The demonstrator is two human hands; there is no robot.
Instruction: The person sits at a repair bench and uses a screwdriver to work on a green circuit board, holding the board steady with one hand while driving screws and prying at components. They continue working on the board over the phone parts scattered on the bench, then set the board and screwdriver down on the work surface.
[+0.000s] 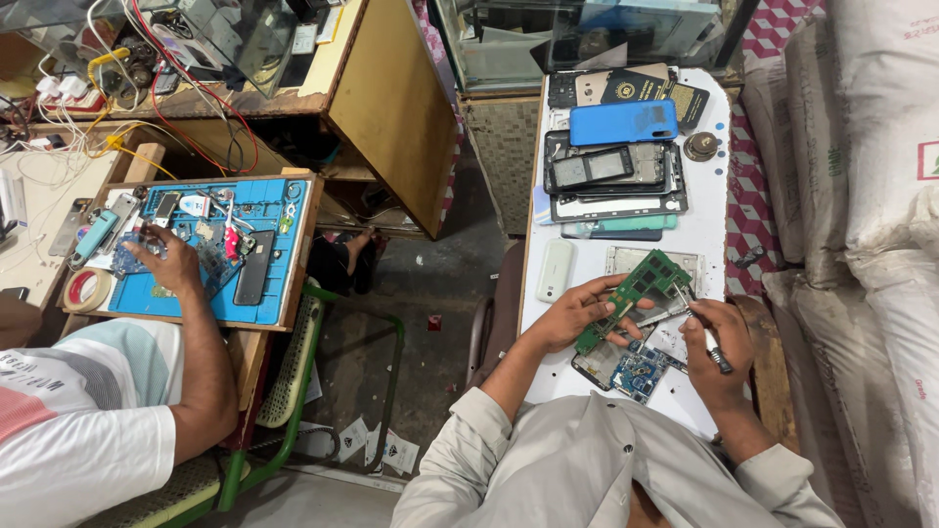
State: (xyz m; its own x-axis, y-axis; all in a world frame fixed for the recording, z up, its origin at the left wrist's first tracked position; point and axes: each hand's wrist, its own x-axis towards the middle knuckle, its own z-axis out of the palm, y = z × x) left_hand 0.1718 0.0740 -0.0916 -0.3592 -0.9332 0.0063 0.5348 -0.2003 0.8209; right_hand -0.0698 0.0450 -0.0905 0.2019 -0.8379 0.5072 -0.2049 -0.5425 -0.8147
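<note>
**Two hands work on a green board at a white counter**

The white counter (709, 230) is the biggest thing here. At its far end lies a pile of phone parts: one blue phone back (623, 122), two dark cases beside it, and a stack of phone frames (614, 181) under them. One round metal piece (700, 147) sits by the right edge. One white phone (555, 270) lies near the left edge.

At the near end, the left hand (577, 315) has its fingers wrapped around one green circuit board (634, 296) and lifts it tilted just above the counter. The right hand (716, 344) is closed around one thin tool (700, 328), and the tool's tip touches the green board. One small blue board (639, 372) lies on the counter under the hands.

To the left, apart from this counter, another person's hand (168, 259) rests on one blue work mat (230, 249). One roll of tape (87, 289) sits at that mat's near left corner.
</note>
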